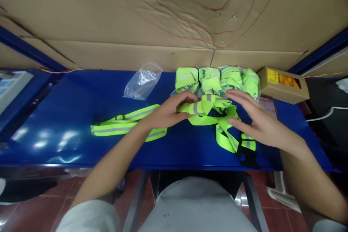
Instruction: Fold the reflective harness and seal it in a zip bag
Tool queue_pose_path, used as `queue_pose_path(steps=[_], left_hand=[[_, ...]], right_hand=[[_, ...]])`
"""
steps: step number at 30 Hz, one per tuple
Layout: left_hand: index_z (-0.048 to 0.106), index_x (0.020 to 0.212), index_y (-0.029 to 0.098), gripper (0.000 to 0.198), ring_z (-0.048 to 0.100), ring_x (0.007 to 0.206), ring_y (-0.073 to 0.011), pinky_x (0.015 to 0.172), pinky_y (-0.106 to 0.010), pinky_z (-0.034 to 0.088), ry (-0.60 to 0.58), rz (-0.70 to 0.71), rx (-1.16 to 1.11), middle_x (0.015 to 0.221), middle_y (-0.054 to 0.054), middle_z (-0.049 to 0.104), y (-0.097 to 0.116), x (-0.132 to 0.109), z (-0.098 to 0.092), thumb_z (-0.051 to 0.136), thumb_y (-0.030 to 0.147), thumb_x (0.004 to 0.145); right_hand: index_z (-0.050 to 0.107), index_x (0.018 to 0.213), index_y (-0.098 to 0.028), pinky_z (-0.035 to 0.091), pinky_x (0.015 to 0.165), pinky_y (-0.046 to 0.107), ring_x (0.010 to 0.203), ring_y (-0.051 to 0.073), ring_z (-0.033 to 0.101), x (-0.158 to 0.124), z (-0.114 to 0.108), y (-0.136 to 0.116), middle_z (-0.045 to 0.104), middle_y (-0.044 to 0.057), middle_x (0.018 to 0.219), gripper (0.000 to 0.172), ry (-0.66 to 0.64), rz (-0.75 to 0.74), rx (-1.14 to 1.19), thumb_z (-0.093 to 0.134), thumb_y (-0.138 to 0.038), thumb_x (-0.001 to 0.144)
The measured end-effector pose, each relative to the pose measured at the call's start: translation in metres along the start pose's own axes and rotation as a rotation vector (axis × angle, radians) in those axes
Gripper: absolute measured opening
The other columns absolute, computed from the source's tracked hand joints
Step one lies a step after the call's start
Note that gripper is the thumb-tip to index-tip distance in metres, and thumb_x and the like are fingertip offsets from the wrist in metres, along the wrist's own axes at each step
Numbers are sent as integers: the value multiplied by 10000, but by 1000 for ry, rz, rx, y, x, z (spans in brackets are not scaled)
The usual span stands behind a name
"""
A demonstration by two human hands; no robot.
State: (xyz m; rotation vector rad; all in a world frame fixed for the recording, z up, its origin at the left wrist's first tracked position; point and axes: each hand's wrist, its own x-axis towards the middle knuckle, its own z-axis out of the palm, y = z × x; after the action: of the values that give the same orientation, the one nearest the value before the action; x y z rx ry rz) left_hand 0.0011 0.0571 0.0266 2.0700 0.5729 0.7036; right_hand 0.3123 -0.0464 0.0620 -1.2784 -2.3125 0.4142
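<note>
My left hand (171, 112) is closed around one end of a neon-yellow reflective strap (202, 107) with a grey stripe, held just above the blue table. Loose loops of this strap spread to the right, down to a black buckle (248, 155) near the table's front edge. Over the right side of the loops is my right hand (257, 121), its thumb and fingers spread apart. The thumb tip is close to the strap; whether it touches is unclear. Another neon reflective belt (114, 129), folded lengthwise, lies left of my left hand and passes partly behind the left forearm.
Several clear bags of rolled neon straps (187, 79) stand in a row along the back. A flat clear plastic bag (144, 79) lies to their left. At the back right sits a cardboard box (288, 90) with orange contents. A cardboard wall (130, 54) rises behind the blue table (67, 116).
</note>
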Motion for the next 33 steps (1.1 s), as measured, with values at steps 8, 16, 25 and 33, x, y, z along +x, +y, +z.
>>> queue_pose_path(steps=[8, 16, 25, 33], left_hand=[[617, 1141, 281, 390, 644, 806, -165, 695, -271, 511, 248, -210, -722, 1006, -6, 674, -3, -11, 21, 829, 381, 830], [642, 1151, 229, 412, 726, 939, -246, 762, -337, 584, 543, -453, -834, 1048, -43, 737, -14, -2, 26, 754, 449, 822], [525, 1208, 269, 231, 615, 1022, -203, 888, -354, 513, 403, -286, -104, 1144, -41, 628, -15, -7, 34, 515, 296, 979], [595, 1233, 203, 363, 604, 1110, -250, 1049, -443, 497, 623, -316, 274, 1288, -126, 590, -42, 19, 1, 621, 475, 993]], right_hand=[[378, 1661, -265, 454, 1258, 529, 1526, 327, 504, 46, 65, 2, 507, 128, 1652, 701, -118, -78, 177, 615, -494, 1042], [696, 1345, -233, 622, 950, 350, 1086, 231, 776, 45, 73, 3, 792, 78, 1237, 352, -100, 3, 357, 498, -401, 1108], [761, 1212, -264, 596, 1023, 410, 1132, 251, 762, 38, 38, 28, 804, 49, 1212, 345, 218, 192, 177, 497, -458, 1104], [622, 1473, -211, 450, 1173, 640, 1413, 419, 556, 45, 3, 87, 588, 193, 1529, 597, 345, 398, -381, 519, -591, 1025]])
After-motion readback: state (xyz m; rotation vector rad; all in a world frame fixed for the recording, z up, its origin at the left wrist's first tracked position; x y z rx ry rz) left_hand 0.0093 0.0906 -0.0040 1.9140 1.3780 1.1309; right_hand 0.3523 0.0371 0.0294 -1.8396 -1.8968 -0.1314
